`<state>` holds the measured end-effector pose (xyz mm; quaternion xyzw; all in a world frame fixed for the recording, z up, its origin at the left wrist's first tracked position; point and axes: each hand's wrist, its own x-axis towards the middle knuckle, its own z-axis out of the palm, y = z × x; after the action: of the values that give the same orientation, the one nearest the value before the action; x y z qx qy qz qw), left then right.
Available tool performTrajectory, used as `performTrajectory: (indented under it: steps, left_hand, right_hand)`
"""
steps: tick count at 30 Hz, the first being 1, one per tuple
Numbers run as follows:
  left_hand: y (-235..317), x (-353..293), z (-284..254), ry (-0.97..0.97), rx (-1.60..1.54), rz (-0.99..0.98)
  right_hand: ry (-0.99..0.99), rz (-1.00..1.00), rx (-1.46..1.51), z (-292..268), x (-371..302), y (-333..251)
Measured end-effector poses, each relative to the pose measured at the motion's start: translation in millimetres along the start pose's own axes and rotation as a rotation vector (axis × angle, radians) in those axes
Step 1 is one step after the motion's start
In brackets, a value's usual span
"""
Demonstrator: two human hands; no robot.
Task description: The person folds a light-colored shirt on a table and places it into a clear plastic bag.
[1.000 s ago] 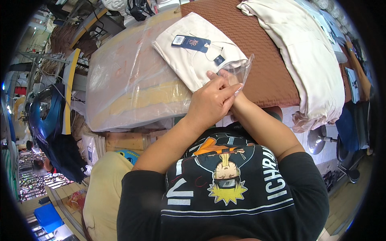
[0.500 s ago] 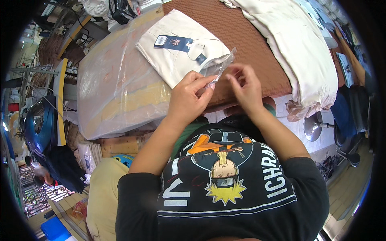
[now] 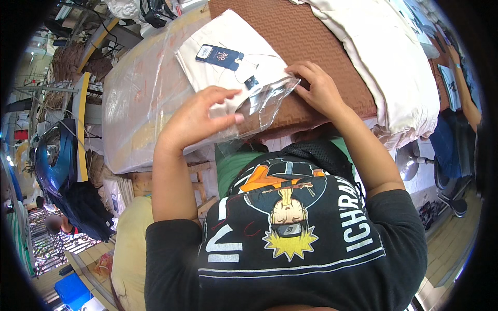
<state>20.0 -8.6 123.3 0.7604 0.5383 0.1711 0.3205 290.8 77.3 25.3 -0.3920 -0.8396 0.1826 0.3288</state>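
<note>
A folded cream garment lies flat in front of me, partly inside a clear plastic bag. On top of it are a dark blue hang tag and a smaller dark tag on a thin string. My right hand grips the bag's open edge at its right corner, between thumb and fingers. To the left, my left hand hovers over the near edge of the garment, thumb and fingers apart, with nothing held. The bag's loose mouth hangs toward me between the hands.
Under the garment, plastic-wrapped padding covers the left and a brown textured cover the right. A large cream cloth drapes over the right side. Another person's arm shows at far right. A stool base stands below.
My left hand has let go of the bag and moved left, its fingers spreading. My right hand has closed on the bag's corner. The bag's mouth has spread out toward me.
</note>
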Motion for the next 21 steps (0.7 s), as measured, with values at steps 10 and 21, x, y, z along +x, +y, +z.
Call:
performTrajectory:
  steps: [10,21]
  left_hand:
    - [12.9,23.2,57.9,0.255,0.221,0.142]
    - [46.3,3.4,92.8,0.002,0.056,0.399]
  right_hand:
    - [0.005,0.297,-0.122,7.0,6.1,-9.2]
    - [0.252,0.102,-0.112,14.3,11.2,8.9]
